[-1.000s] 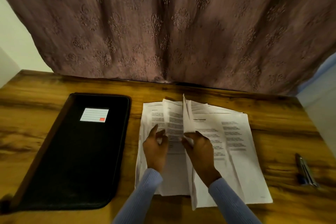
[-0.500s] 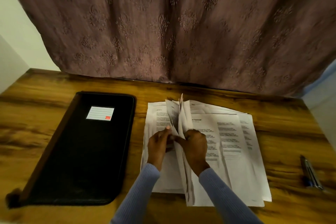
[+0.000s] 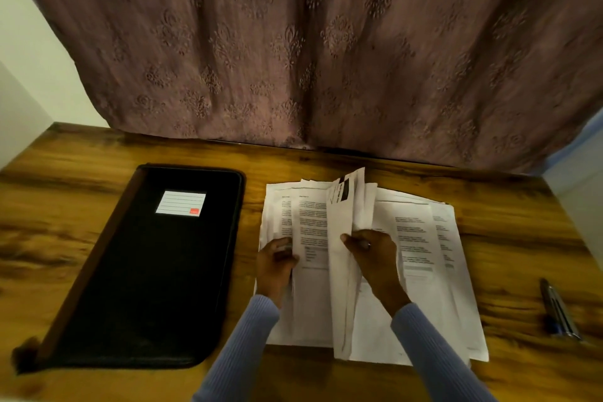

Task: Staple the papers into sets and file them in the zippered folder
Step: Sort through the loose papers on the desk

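Observation:
A loose pile of printed white papers (image 3: 421,251) lies on the wooden table in front of me. My right hand (image 3: 375,258) pinches several sheets and holds them lifted on edge in the middle of the pile. My left hand (image 3: 275,263) presses its fingers on the left part of the pile, at the edge of a printed sheet. A black zippered folder (image 3: 153,271) with a white label lies shut to the left of the papers. A blue and silver stapler (image 3: 559,310) rests at the far right.
The wooden table (image 3: 65,232) runs wall to wall. A mauve patterned curtain (image 3: 310,42) hangs behind its far edge. White walls close in at the left and right. Bare wood lies between the papers and the stapler.
My right hand has raised the lifted sheets higher and shifted them right, baring a printed page underneath. My left hand has moved left and down onto the pile's left side.

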